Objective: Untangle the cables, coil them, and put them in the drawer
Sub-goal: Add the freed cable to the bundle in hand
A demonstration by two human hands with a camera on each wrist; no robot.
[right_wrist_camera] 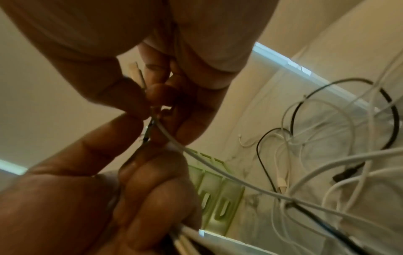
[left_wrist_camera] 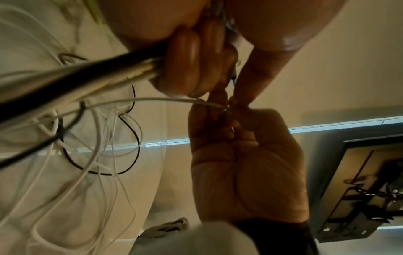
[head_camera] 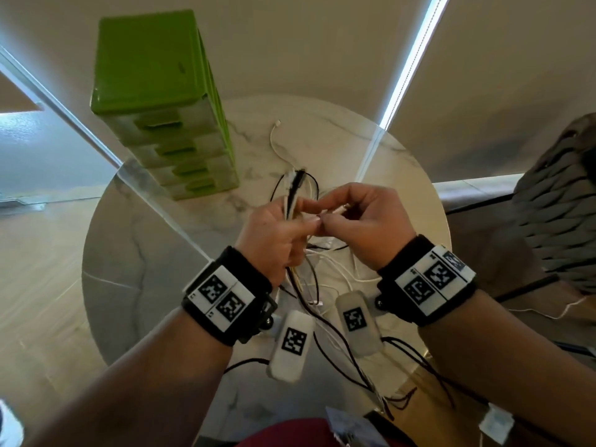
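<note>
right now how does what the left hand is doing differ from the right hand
The left hand grips a bundle of black and white cables in its curled fingers; the right hand only pinches a single thin white cable at its fingertips. The left hand's bundle stands upright out of its fist, while the right hand's cable trails down to the tangle on the table. Both are raised above the table, fingertips meeting.

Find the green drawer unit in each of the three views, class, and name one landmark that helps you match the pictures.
Head: the drawer unit stands upper left, at the far edge of the table.
Left wrist: not clearly in it; only a blurred greenish strip at the top edge.
Right wrist: lower centre, behind the left hand.
Shared landmark: the white cable pinched between both hands.
</note>
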